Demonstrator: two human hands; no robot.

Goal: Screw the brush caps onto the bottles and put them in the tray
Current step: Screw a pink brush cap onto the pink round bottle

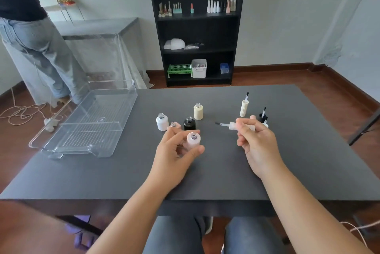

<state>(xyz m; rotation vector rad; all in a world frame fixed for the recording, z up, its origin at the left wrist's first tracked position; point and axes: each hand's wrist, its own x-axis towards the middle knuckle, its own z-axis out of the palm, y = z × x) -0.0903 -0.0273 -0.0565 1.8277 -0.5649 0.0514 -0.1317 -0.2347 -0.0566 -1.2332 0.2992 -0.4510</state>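
My left hand [174,151] grips a pale pink bottle [192,141], its open neck tilted toward the camera. My right hand [255,140] holds a pale pink brush cap [232,125] sideways, brush tip pointing left toward the bottle, a gap between them. On the dark table stand a white bottle [162,122], another pink bottle [174,125] partly behind my fingers, a black bottle [189,123] and a cream bottle [198,111], all uncapped. A cream brush cap [244,107] and a black brush cap [262,117] stand brush-up at the right. The clear plastic tray [61,146] lies at the left.
A white cap [265,124] peeks out behind my right hand. A black bookshelf [197,27] with bottles and bins stands against the far wall. A person [30,27] stands at the back left by a covered table. Cables lie on the floor at the left.
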